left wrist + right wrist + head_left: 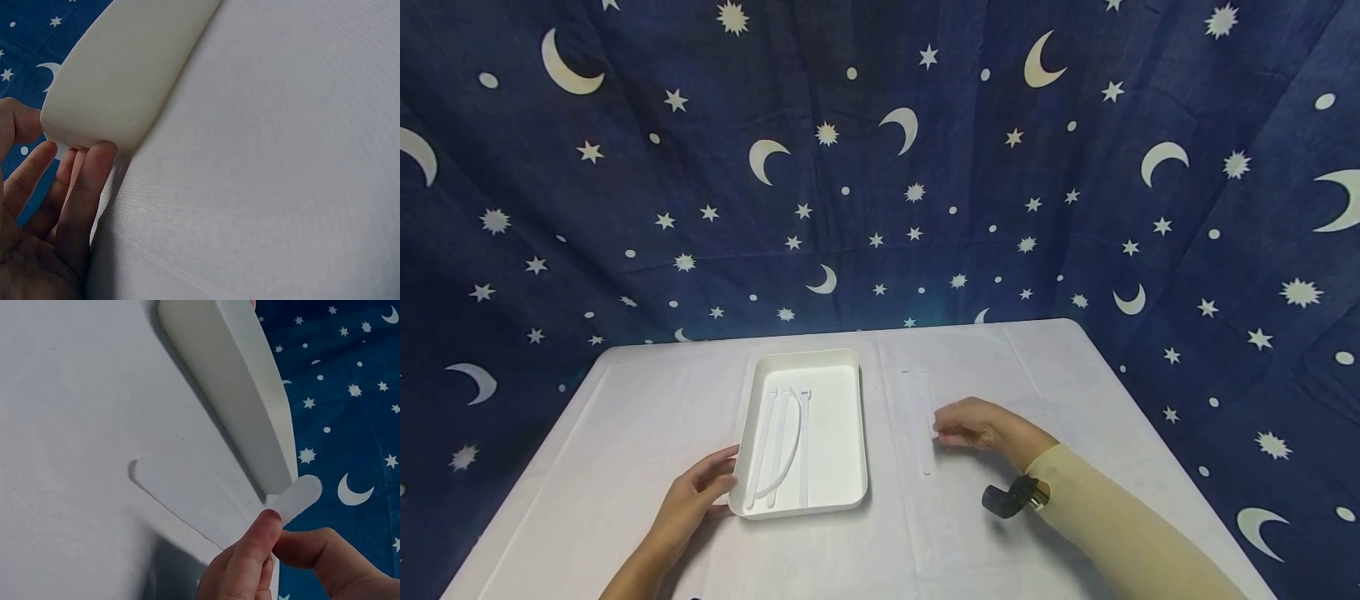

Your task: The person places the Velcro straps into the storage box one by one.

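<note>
A shallow white tray (pixel 841 433) lies on the table with several white strap-like cable ties (pixel 805 450) inside, one bent into a curve. At the tray's near left corner my left hand (pixel 696 487) grips the wall, thumb by the rim and fingers against the outside. To the right of the tray, my right hand (pixel 973 423) pinches a white cable tie (pixel 301 499) between thumb and finger, its rounded end sticking out past the fingertips. Another white cable tie (pixel 181 494) lies flat on the cloth close beside that hand, faint against the white.
A white cloth covers the table (pixel 1000 367). Behind and to the right hangs a dark blue curtain (pixel 865 200) with moons and stars. A black device (pixel 1009 498) is strapped at my right wrist, over a beige sleeve (pixel 1120 517).
</note>
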Available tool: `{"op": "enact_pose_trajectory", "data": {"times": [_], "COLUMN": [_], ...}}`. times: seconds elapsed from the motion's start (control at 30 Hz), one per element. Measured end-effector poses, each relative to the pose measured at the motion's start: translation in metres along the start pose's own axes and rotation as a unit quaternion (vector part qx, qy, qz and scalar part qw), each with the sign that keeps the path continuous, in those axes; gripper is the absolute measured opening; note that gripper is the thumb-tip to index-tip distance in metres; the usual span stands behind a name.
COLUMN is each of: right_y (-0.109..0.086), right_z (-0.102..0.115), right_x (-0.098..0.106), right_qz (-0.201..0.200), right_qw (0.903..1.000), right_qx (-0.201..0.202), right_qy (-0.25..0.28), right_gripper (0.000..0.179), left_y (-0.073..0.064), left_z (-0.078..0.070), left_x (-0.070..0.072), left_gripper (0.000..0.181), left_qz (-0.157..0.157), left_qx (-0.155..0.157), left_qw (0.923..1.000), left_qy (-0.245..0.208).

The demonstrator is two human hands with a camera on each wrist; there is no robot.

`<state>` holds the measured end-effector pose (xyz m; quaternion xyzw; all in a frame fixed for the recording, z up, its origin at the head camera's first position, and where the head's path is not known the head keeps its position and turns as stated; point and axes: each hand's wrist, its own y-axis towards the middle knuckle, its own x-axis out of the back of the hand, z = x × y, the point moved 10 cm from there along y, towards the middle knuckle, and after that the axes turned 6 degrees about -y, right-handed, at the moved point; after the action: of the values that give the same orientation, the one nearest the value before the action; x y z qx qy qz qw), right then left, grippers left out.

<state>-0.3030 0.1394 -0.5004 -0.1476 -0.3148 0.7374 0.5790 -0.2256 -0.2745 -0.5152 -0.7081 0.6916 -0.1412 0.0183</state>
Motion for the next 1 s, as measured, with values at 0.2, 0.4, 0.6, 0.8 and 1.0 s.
{"op": "enact_pose_trajectory", "data": {"times": [0.2,0.4,0.6,0.8,1.0], "right_y": [-0.006,-0.010,-0.013,-0.018,-0.021], "right_z": [0.010,0.015,0.019,0.023,0.029], "right_x": [0.000,0.004,0.007,0.006,0.001], "right_qz": [0.016,0.012,0.009,0.021,0.040], "right_qw": [0.9994,0.9992,0.9994,0.9991,0.9978], "right_qx": [0.021,0.028,0.027,0.029,0.041], "right_qy": [0.022,0.026,0.020,0.023,0.034], "right_gripper": [0.013,0.008,0.016,0.017,0.022], "left_y": [0.000,0.000,0.000,0.000,0.001], "left_z": [0.000,0.001,0.002,0.002,0.003], "left_x": [0.000,0.001,0.001,0.001,0.001], "left_gripper": [0.056,0.056,0.056,0.056,0.056], "left_qz": [-0.001,-0.005,-0.009,-0.008,-0.004], "left_qx": [0.003,0.007,0.011,0.012,0.017], "left_qw": [1.0000,1.0000,0.9998,0.9998,0.9997], "left_qy": [0.002,0.005,0.012,0.013,0.014]}}
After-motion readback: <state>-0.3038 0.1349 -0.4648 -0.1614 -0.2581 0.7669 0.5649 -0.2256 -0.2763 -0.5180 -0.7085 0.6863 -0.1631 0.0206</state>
